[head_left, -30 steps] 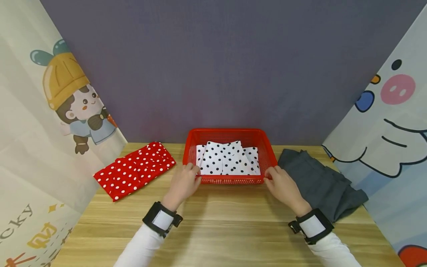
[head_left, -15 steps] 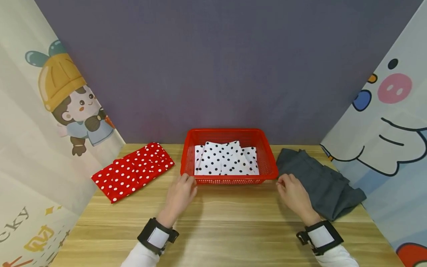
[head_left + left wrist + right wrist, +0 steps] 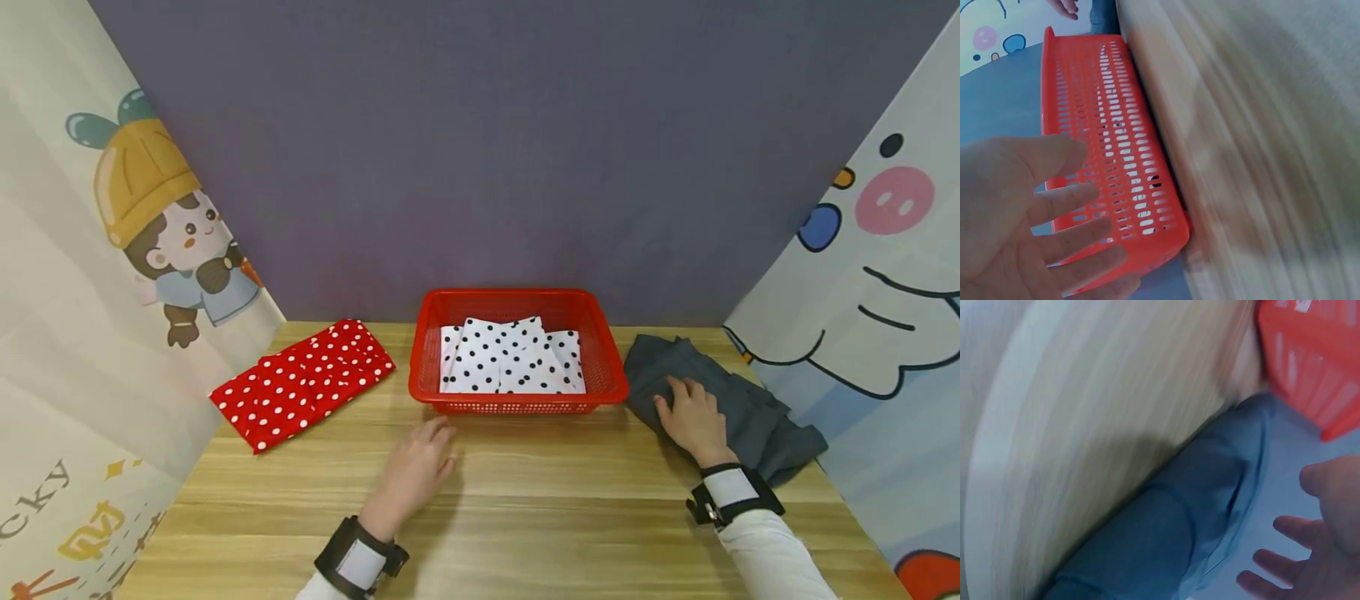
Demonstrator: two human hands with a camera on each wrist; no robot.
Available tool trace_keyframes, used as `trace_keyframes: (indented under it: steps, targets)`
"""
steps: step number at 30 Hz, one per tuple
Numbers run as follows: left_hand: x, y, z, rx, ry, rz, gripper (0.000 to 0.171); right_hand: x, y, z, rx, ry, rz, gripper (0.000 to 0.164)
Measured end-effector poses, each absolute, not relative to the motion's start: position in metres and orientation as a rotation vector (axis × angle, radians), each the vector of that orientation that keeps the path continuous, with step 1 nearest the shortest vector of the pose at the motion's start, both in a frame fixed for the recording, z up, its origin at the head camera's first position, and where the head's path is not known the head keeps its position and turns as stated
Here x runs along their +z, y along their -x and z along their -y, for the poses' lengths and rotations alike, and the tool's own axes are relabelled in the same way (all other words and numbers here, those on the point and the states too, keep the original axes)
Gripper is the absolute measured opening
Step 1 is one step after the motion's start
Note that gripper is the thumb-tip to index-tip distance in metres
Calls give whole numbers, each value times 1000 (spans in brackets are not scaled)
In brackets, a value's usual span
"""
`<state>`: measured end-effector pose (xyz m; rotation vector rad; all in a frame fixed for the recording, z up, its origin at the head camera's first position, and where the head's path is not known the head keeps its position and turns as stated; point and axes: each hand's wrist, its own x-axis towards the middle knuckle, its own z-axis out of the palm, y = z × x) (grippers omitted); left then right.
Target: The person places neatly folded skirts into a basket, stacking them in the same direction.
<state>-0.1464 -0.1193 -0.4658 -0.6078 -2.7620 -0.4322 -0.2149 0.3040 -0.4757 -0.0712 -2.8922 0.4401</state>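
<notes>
A red plastic basket [image 3: 517, 403] stands at the middle back of the table, holding a folded white cloth with black dots [image 3: 498, 358]. My left hand [image 3: 412, 471] is in front of the basket's near left corner, apart from it, with nothing in its grasp; the left wrist view shows its fingers spread. Over the folded dark grey cloth [image 3: 750, 408], right of the basket, is my right hand [image 3: 693, 421]. In the right wrist view its fingers are extended and separate, and the grey cloth [image 3: 1166, 506] lies beyond them. That hand holds nothing.
A folded red cloth with white dots [image 3: 303, 383] lies on the wooden table [image 3: 540, 517] to the left of the basket. Behind the table rises a grey-purple panel [image 3: 510, 150]. Cartoon-printed curtains [image 3: 45, 275] hang at both sides.
Both hands have come away from the basket's front corners. My right hand has moved right over the grey cloth, and my left hand has drawn back toward me. The basket stays in place.
</notes>
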Motion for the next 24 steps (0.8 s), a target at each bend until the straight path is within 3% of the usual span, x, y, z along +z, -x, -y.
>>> trace_keyframes:
  steps: [10,24]
  targets:
    - [-473,133,112,-397,688,2833,59,-480,234,-333,487,212,3199,66]
    - [-484,120,100,-365,725,2910,63,-487,219,-338,389,66,3281,68]
